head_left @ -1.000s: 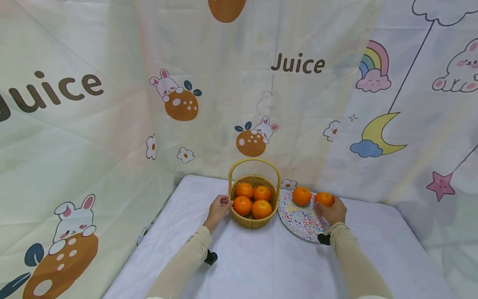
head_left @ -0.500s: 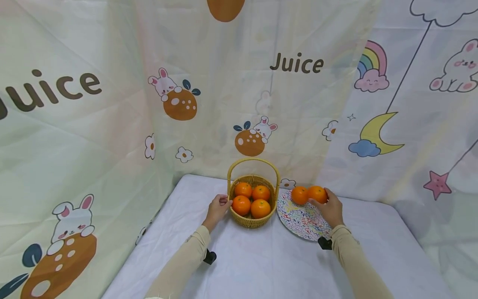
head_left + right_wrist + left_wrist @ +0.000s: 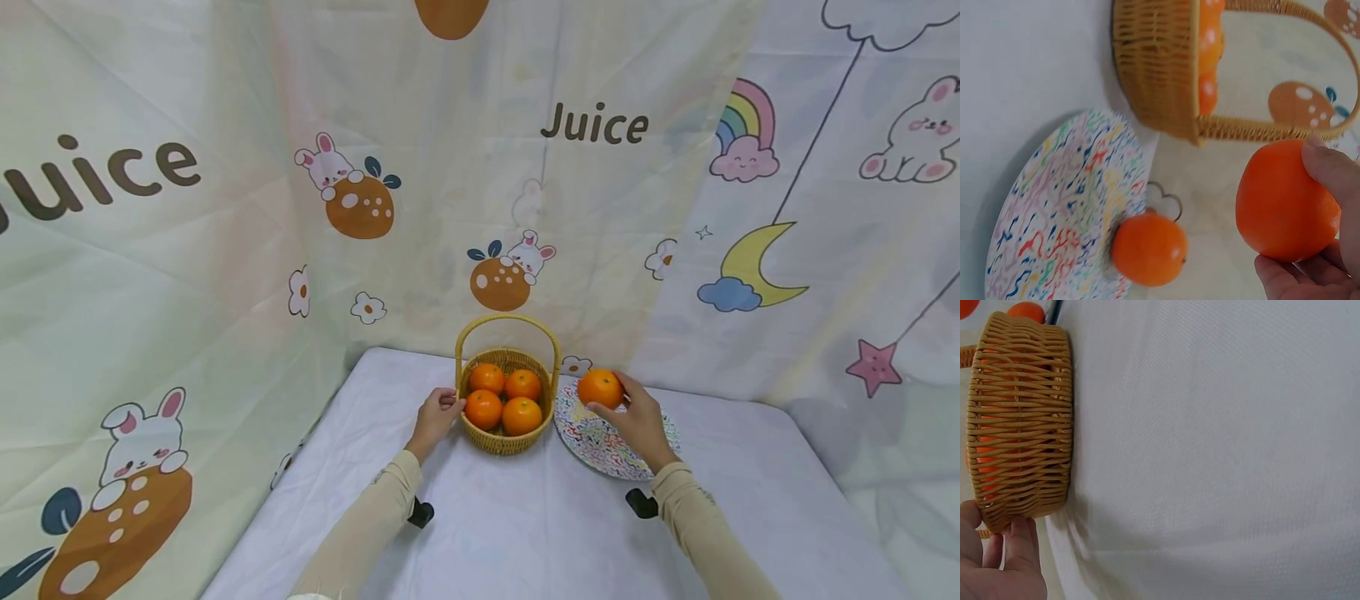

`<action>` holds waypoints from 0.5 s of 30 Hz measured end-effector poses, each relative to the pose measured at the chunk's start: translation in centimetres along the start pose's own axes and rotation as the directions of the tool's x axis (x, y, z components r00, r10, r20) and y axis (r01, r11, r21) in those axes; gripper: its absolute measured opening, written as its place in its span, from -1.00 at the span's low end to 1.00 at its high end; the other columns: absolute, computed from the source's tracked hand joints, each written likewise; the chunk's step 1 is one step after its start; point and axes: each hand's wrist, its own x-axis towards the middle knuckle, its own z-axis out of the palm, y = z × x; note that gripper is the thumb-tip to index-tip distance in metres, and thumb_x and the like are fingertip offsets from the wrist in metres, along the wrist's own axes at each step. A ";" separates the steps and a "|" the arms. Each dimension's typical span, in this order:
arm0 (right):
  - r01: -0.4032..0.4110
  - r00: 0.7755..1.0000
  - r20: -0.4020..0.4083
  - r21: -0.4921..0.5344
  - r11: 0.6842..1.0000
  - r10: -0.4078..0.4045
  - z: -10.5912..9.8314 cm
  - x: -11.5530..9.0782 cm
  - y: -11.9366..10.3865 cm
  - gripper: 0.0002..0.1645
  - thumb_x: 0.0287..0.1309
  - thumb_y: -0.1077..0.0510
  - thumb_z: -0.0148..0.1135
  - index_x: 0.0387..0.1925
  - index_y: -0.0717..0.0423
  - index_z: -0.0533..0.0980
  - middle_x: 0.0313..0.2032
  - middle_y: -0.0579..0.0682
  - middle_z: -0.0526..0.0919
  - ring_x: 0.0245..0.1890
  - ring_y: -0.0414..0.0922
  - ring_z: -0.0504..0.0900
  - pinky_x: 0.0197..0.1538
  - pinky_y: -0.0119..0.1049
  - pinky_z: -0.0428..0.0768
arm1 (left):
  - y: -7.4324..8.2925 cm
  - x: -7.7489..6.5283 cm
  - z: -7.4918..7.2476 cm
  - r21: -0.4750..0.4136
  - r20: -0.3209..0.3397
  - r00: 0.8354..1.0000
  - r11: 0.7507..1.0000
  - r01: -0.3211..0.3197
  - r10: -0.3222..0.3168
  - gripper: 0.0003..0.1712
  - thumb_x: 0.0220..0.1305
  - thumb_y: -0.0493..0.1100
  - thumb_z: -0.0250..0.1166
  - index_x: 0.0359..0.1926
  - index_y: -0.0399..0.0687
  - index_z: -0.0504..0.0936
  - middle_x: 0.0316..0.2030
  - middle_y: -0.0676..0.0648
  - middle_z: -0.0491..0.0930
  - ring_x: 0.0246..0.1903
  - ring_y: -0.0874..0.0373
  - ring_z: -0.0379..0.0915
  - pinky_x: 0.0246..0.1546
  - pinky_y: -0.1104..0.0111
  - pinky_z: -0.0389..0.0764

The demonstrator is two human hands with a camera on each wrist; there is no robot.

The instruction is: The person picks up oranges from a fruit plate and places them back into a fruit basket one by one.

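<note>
My right hand [image 3: 637, 423] grips an orange [image 3: 1286, 203] between thumb and fingers, raised above the colourfully speckled round plate [image 3: 596, 446]. A second orange [image 3: 1149, 250] lies on that plate; in the head view the held one hides it. To the left stands a yellow wicker basket [image 3: 504, 445] with an arched handle and several oranges [image 3: 521, 417] inside. At the basket's left side my left hand [image 3: 435, 421] pinches its rim near the foot of the handle, thumb on one side and fingers against the weave, as the left wrist view shows.
A white cloth [image 3: 510, 533] covers the table under basket and plate. Printed fabric walls [image 3: 420, 167] rise directly behind and along the left side of the table. A dark wrist device [image 3: 642, 503] sits at the right cuff, another [image 3: 422, 513] at the left.
My right hand has lifted the orange off the plate's right side and carried it left, now in front of the second orange. The left hand has stayed at the basket.
</note>
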 end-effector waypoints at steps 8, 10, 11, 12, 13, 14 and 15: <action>0.095 0.995 0.037 0.061 0.994 -0.097 1.3 -0.7 -3.1 -0.09 0.01 -0.02 0.49 0.34 0.19 0.31 0.16 0.14 0.48 0.05 0.07 0.56 0.04 -0.05 0.59 | 0.2 0.0 -0.1 -0.003 0.006 1.000 1.000 0.009 -0.009 -0.63 0.32 -0.15 0.30 0.05 -0.26 0.51 -0.14 -0.15 0.58 -0.12 -0.02 0.51 -0.10 0.19 0.58; 0.114 0.992 0.045 0.073 0.991 -0.117 1.7 -0.8 -3.8 -0.07 0.00 -0.03 0.49 0.35 0.19 0.31 0.17 0.13 0.48 0.05 0.06 0.56 0.03 -0.06 0.59 | 0.2 0.0 -0.1 -0.006 0.004 1.000 1.000 0.005 -0.005 -0.63 0.31 -0.16 0.31 0.04 -0.26 0.51 -0.15 -0.15 0.58 -0.12 -0.03 0.51 -0.11 0.18 0.58; 0.119 0.991 0.051 0.084 0.989 -0.123 1.9 -0.8 -4.1 -0.07 0.00 -0.04 0.49 0.35 0.18 0.31 0.18 0.12 0.48 0.06 0.05 0.56 0.04 -0.06 0.59 | 0.2 0.0 -0.1 0.000 0.002 1.000 1.000 0.000 0.000 -0.63 0.31 -0.16 0.31 0.04 -0.27 0.51 -0.15 -0.15 0.58 -0.12 -0.03 0.51 -0.11 0.18 0.58; 0.121 0.990 0.060 0.096 0.988 -0.127 2.1 -0.7 -4.4 -0.07 0.01 -0.03 0.48 0.36 0.18 0.30 0.20 0.12 0.46 0.09 0.05 0.55 0.07 -0.07 0.57 | 0.2 0.0 -0.1 0.007 0.000 1.000 1.000 -0.003 0.003 -0.63 0.31 -0.16 0.30 0.04 -0.27 0.51 -0.15 -0.15 0.58 -0.13 -0.03 0.51 -0.11 0.18 0.58; 0.120 0.990 0.067 0.109 0.987 -0.127 2.3 -0.7 -4.7 -0.07 0.01 -0.03 0.48 0.37 0.17 0.30 0.22 0.12 0.45 0.12 0.05 0.53 0.09 -0.07 0.56 | 0.2 0.0 -0.1 0.008 -0.002 1.000 1.000 -0.001 0.001 -0.63 0.31 -0.15 0.31 0.04 -0.27 0.51 -0.15 -0.15 0.58 -0.13 -0.02 0.51 -0.11 0.18 0.58; 0.119 0.989 0.074 0.120 0.986 -0.129 2.5 -0.7 -4.9 -0.07 0.01 -0.02 0.48 0.37 0.17 0.30 0.24 0.12 0.44 0.14 0.05 0.51 0.11 -0.07 0.54 | 0.2 0.0 -0.1 0.010 -0.002 1.000 1.000 0.000 0.000 -0.63 0.31 -0.15 0.31 0.04 -0.27 0.51 -0.15 -0.15 0.58 -0.13 -0.02 0.51 -0.10 0.18 0.58; 0.117 0.988 0.081 0.128 0.985 -0.128 2.7 -0.7 -5.0 -0.07 0.02 -0.01 0.48 0.37 0.17 0.29 0.27 0.12 0.41 0.18 0.05 0.49 0.14 -0.07 0.51 | 0.2 0.1 -0.1 0.011 -0.003 1.000 1.000 0.001 -0.001 -0.63 0.31 -0.15 0.31 0.04 -0.27 0.50 -0.15 -0.14 0.58 -0.13 -0.02 0.51 -0.10 0.18 0.58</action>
